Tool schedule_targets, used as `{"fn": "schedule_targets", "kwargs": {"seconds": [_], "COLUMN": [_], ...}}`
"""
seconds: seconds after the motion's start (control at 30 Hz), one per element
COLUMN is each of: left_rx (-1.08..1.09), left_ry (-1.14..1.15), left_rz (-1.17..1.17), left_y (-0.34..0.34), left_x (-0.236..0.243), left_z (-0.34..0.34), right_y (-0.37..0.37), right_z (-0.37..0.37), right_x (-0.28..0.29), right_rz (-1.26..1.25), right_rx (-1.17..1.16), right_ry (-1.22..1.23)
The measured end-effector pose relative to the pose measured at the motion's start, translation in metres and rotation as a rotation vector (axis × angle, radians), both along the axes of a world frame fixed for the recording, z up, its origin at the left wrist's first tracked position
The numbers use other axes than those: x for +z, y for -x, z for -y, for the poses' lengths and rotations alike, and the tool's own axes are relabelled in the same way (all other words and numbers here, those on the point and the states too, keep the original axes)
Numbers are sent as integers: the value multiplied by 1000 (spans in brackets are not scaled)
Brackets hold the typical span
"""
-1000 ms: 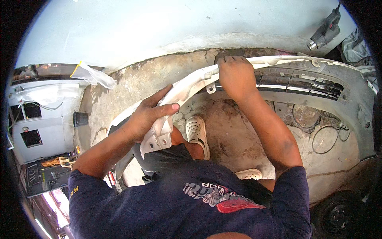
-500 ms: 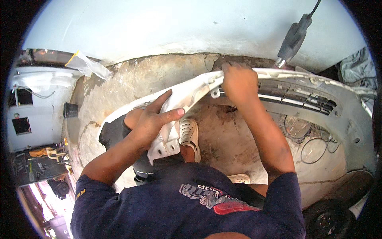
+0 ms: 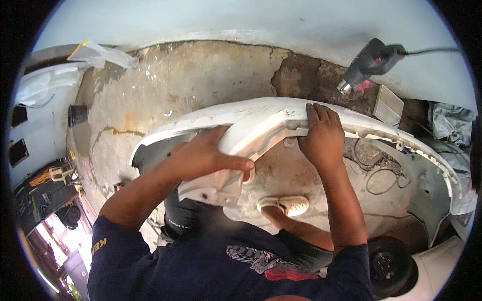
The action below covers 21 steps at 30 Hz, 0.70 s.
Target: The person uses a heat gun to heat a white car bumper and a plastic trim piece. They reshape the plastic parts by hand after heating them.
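A long, curved white car bumper (image 3: 261,115) lies across my front, its smooth outer face marked with dark scuffs. My left hand (image 3: 198,155) grips its left end section, thumb stretched along the inner side and fingers partly hidden behind the panel. Below that hand hangs a bracket-like end with small holes. Further right, my right hand (image 3: 323,135) is closed over the upper edge, fingers on the outer face, its thumb hidden. The bumper's far end curves down at the right, showing a grey inner side.
A black heat gun (image 3: 371,60) with a metal nozzle is beyond the bumper, by the pale wall. Near it are a whitish block (image 3: 388,105) and grey sheeting (image 3: 452,125). A looped cable (image 3: 384,180) lies on the concrete; a wheel (image 3: 389,266) sits at lower right.
The bumper has turned in my hands: its white outer face shows more, and the grille slats have gone from sight. My right hand's grip has changed. A clog-wearing foot now shows further out.
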<state>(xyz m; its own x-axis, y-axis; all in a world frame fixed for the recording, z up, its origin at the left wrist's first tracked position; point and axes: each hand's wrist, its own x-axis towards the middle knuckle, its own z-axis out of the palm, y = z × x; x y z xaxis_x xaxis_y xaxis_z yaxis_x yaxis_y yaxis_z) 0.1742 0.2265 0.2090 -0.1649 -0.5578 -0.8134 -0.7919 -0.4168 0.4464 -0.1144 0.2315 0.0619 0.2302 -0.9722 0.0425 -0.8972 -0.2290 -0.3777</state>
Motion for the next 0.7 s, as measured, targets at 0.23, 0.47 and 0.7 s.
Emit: {"fn": "schedule_targets", "kwargs": {"seconds": [0.23,0.47,0.7], "left_rx": [301,113,208], "left_ry": [-384,-96,-50], "left_rz": [-296,-71,-86], "left_y": [-37,-35,-36], "left_x": [29,-23,-1], "left_z": [28,-19,22], "right_y": [-23,-44,-48], "right_z": [50,71,120], "right_x": [43,56,23], "right_rz": [-366,-470,-366], "right_rx": [288,407,503], "right_ry": [-622,-886,-990]}}
